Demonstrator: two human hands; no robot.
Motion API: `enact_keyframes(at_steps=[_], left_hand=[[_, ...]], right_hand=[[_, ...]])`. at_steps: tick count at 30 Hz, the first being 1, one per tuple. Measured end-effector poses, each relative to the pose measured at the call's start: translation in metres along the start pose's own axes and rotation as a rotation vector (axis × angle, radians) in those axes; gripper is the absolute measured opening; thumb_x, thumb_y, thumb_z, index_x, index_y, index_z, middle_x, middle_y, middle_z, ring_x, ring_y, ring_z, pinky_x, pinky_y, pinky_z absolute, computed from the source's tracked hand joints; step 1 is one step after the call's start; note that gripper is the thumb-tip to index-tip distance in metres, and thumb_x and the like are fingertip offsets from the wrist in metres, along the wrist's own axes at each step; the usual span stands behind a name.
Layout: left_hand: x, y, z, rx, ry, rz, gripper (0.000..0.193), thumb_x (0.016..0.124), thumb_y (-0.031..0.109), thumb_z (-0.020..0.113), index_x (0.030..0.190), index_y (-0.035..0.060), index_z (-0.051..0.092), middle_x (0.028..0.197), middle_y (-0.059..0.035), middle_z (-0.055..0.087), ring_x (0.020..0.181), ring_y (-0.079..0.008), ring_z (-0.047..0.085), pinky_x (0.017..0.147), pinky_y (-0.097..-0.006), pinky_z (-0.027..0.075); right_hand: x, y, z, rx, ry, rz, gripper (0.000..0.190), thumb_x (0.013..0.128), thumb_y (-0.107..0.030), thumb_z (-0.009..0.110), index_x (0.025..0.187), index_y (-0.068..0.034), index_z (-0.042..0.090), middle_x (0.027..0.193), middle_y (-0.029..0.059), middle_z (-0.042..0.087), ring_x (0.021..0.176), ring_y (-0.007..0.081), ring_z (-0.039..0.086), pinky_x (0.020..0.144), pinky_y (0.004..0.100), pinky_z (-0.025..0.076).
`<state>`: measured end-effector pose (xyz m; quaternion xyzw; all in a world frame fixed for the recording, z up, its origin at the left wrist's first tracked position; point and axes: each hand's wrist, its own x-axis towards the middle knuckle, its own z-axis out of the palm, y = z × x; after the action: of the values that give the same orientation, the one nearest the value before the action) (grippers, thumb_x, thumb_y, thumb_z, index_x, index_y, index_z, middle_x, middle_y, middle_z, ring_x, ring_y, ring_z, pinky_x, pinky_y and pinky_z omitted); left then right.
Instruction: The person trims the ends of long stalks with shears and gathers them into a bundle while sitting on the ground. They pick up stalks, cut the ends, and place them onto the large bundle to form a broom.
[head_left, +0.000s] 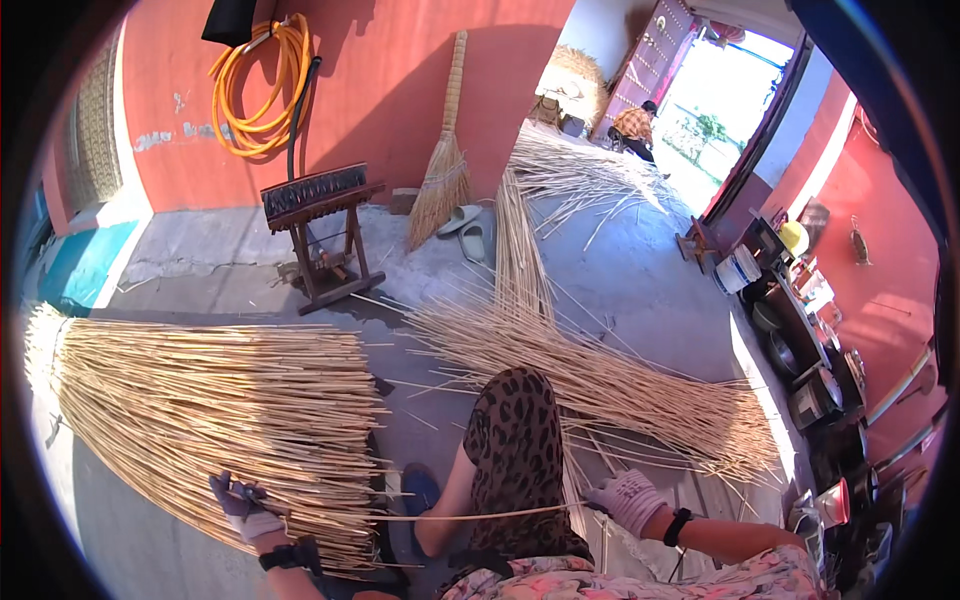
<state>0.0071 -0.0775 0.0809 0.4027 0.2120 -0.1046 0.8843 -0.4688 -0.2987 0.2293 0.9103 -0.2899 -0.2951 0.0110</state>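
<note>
A long thin reed stalk (465, 517) stretches across my lap. My right hand (626, 501), in a pale knit glove with dark fingertips, is closed on its right end. Over the lower edge of a large reed bundle (217, 405) is my left hand (247, 506), gloved, its fingers apart at the stalk's left part; whether it grips the stalk is unclear. That bundle is tied at its far left end and fans out toward my legs. A loose heap of reeds (615, 382) lies beyond my knee, crossing another long reed bundle (517, 247).
A wooden stand with a bristled top (322, 195) stands near the red wall. A straw broom (442, 180) leans there beside slippers (472, 240). Pots and buckets (739, 268) line the right wall. Another person (636, 127) sits by the far doorway near spread reeds (585, 169).
</note>
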Motion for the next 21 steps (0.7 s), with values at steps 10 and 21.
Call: enact_keyframes(at_steps=[10, 21], left_hand=[[-0.068, -0.024, 0.022, -0.094, -0.056, 0.021, 0.036, 0.089, 0.045, 0.056, 0.091, 0.0091, 0.058, 0.05, 0.0029, 0.04, 0.039, -0.0117, 0.04, 0.039, -0.0267, 0.036], [-0.105, -0.029, 0.003, -0.305, -0.119, -0.173, 0.026, 0.088, 0.032, 0.061, 0.083, 0.007, 0.062, 0.052, 0.0009, 0.051, 0.042, -0.0115, 0.05, 0.037, -0.0247, 0.039]], right_hand=[[0.018, -0.039, 0.03, 0.566, 0.158, -0.227, 0.029, 0.078, -0.006, 0.053, 0.105, -0.008, 0.061, 0.085, 0.0133, 0.065, 0.081, 0.0308, 0.063, 0.067, 0.0377, 0.049], [0.044, -0.071, 0.018, 1.035, -0.064, -0.295, 0.023, 0.091, -0.006, 0.044, 0.11, -0.003, 0.058, 0.092, 0.0125, 0.065, 0.086, 0.0178, 0.061, 0.075, 0.0293, 0.047]])
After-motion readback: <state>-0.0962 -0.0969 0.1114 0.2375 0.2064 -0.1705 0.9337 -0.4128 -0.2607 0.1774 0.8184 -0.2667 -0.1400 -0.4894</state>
